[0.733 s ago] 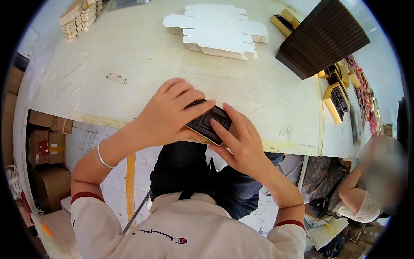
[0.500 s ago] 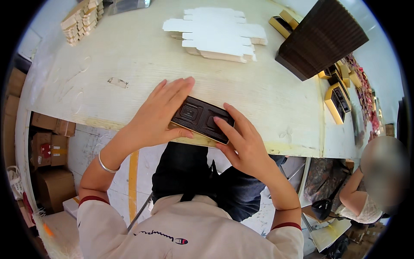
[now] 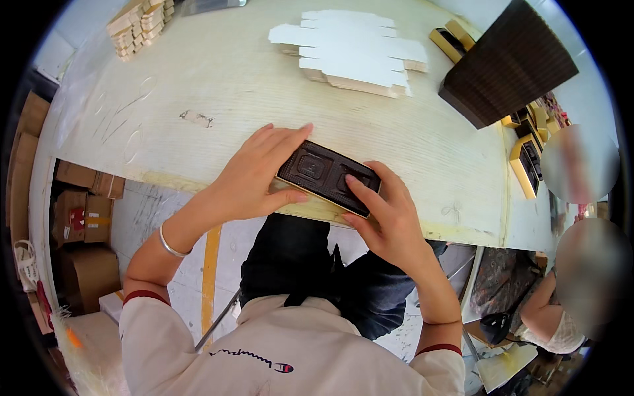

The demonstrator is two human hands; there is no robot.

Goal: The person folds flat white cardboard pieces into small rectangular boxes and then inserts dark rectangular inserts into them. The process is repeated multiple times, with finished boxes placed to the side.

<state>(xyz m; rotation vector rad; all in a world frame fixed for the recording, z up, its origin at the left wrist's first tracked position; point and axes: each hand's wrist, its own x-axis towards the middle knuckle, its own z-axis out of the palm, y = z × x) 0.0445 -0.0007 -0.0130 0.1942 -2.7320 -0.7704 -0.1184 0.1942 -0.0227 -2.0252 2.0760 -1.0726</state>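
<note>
A small rectangular gold-edged box [image 3: 337,173] with a dark brown moulded tray in it lies slantwise near the table's front edge. The tray has two recesses. My left hand [image 3: 254,175] grips the left end, with its thumb along the near side and its fingers together at the far corner. At the right end, my right hand [image 3: 389,211] holds the box between thumb and fingers. One right fingertip presses down into the right-hand recess. The undersides of both hands are hidden.
White flat carton blanks [image 3: 353,49] are stacked at the back of the table. A tall stack of dark brown trays [image 3: 508,66] leans at the right, near gold boxes [image 3: 526,165]. Pale folded pieces [image 3: 139,26] are piled far left. Another person's arm [image 3: 540,307] shows at right.
The whole view has shifted, so the table and its contents appear farther right. Both hands keep nearly the same hold on the box.
</note>
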